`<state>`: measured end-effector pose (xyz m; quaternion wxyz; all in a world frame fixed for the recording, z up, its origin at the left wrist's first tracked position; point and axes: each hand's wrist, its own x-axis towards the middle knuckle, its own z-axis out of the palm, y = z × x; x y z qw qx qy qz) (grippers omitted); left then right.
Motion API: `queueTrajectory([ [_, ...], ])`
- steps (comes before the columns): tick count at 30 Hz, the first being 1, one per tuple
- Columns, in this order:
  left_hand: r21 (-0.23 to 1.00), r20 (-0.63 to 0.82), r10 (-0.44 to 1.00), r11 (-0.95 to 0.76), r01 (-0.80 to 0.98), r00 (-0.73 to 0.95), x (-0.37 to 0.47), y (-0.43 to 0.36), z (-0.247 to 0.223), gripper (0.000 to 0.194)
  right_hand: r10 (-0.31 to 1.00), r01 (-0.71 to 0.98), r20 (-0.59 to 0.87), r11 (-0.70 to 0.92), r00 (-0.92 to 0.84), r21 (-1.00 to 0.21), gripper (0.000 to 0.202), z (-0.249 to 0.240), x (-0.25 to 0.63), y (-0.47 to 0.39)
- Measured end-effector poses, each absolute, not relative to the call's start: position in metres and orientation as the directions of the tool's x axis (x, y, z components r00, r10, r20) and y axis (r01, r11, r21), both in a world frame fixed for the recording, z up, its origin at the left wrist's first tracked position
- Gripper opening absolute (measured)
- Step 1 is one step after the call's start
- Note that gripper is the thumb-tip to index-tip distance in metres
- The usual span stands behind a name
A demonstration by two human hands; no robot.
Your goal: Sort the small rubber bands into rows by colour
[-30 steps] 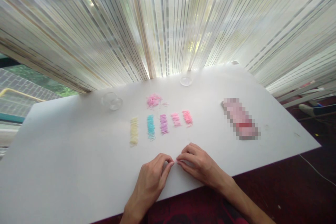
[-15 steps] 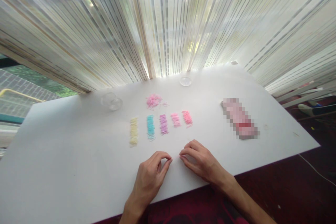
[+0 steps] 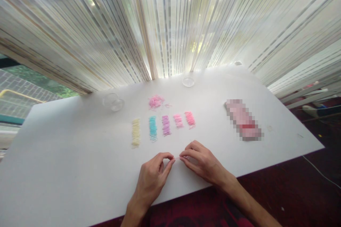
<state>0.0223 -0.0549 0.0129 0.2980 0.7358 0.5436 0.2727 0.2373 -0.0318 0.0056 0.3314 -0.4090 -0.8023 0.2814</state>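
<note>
My left hand (image 3: 153,173) and my right hand (image 3: 201,160) are both pinched near the table's front edge, fingertips facing each other. A thin pink strand (image 3: 177,158) spans the small gap between them, one end in each pinch. Beyond my hands lies a row of small strand stacks: yellow (image 3: 135,133), blue (image 3: 152,128), purple (image 3: 166,125), light pink (image 3: 178,121) and coral pink (image 3: 190,118). Behind the row is a loose pile of pink strands (image 3: 156,102), with a few stray pieces at its right.
The white table (image 3: 66,149) has clear round dishes (image 3: 116,105) at the back left and another clear dish (image 3: 188,82) at the back middle. A blurred pink object (image 3: 243,120) lies at the right. Striped curtains (image 3: 170,25) hang along the back edge.
My right hand has moved slightly left, so the gap between the fingertips is narrower. The strand between them shows more clearly.
</note>
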Motion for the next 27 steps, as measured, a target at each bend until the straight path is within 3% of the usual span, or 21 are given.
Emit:
queueTrajectory([
  [6,0.722,0.052,0.967,-0.209,0.659,0.249,0.021,-0.055,0.013,0.015,0.852,0.485,0.329,0.506,-0.407,-0.713,0.012,0.005,0.241,-0.028],
  [13,0.695,0.095,0.961,-0.252,0.673,0.262,0.021,-0.056,0.015,0.014,0.908,0.667,0.399,0.376,-0.127,-0.643,0.014,-0.004,0.280,0.009],
  [27,0.676,0.103,0.936,-0.313,0.667,0.335,0.025,-0.055,0.012,0.012,0.910,0.735,0.391,0.357,-0.135,-0.576,0.019,-0.014,0.288,0.029],
])
